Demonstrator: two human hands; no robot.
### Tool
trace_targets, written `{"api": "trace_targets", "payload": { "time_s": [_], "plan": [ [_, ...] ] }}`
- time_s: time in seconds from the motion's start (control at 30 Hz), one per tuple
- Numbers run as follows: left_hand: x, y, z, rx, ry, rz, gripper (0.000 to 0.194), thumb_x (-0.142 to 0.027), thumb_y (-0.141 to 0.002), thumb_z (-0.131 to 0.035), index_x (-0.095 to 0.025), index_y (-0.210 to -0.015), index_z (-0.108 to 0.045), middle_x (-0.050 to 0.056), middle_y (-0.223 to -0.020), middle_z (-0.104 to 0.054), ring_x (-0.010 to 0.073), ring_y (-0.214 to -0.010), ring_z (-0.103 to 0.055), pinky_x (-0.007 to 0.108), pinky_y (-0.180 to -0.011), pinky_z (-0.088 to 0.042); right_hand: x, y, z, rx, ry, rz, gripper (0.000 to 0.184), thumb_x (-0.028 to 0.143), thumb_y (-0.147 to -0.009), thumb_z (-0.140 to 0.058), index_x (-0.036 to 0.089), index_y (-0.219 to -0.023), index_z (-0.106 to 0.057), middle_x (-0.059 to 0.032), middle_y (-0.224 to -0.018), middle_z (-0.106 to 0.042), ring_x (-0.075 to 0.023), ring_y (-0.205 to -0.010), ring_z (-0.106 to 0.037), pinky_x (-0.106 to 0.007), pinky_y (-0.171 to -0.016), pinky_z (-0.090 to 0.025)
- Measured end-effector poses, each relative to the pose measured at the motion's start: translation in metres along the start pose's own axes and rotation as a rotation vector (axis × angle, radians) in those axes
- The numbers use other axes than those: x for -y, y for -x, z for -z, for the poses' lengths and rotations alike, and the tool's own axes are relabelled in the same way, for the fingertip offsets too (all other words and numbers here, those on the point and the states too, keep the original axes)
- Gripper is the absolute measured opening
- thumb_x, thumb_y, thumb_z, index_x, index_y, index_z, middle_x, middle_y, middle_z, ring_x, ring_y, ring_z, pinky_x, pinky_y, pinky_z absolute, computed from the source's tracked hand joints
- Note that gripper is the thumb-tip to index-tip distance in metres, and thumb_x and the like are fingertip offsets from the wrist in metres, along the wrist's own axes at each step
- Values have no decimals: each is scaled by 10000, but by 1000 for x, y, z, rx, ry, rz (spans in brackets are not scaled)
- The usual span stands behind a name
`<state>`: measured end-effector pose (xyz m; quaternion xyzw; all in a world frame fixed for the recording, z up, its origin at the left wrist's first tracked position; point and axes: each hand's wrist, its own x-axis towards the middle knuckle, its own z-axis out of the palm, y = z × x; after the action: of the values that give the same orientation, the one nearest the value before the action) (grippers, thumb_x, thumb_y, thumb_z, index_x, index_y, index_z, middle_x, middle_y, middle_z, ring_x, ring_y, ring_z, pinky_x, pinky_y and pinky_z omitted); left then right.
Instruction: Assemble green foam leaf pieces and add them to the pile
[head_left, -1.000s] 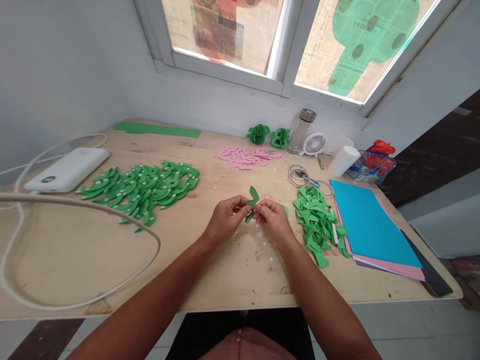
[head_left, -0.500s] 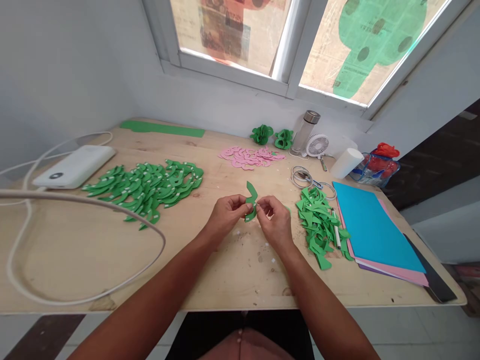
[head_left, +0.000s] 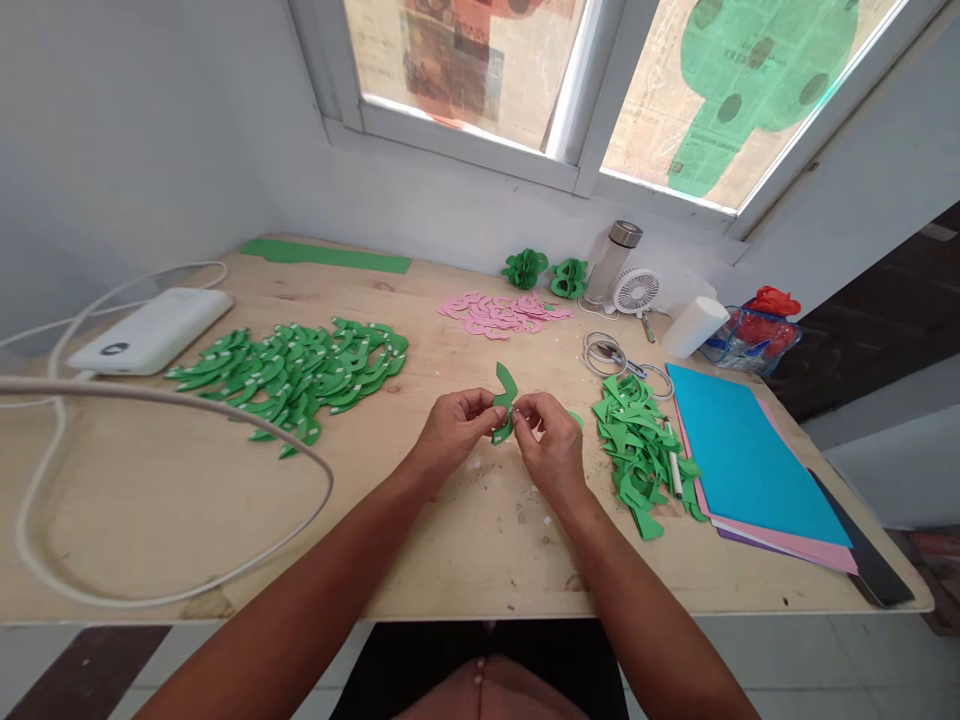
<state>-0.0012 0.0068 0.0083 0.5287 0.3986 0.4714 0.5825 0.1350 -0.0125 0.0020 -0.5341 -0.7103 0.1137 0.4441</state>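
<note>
Above the middle of the wooden table, my left hand and my right hand meet, both pinched on one curved green paper piece. Its upper end sticks up between my fingertips. To the left lies a wide spread of green curved pieces with small white tabs on them. Just right of my right hand sits a heap of plain green cut pieces. Small white scraps dot the table under my hands.
Pink cut-outs and two green paper flowers lie at the back, near a bottle, a small fan and a white roll. Coloured sheets are stacked at right. A white power bank with a cable lies left.
My right hand's fingers have shifted slightly on the green piece; the view has drifted a little. Both hands stay in the same spot.
</note>
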Motion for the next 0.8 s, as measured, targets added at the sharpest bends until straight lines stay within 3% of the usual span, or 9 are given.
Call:
{"api": "trace_targets", "payload": {
  "time_s": [0.8],
  "plan": [
    [-1,0,0,9,-30,-8,178,-295,-692,-591,-142,-603,-578,-6,-554,-539,108,-542,-464,241,-548,-371,-1,0,1,53,25,-17,76,168,-783,-481,196,-734,-531,-2,-709,-580,-130,-617,-516,-241,-613,-409]
  ]
}}
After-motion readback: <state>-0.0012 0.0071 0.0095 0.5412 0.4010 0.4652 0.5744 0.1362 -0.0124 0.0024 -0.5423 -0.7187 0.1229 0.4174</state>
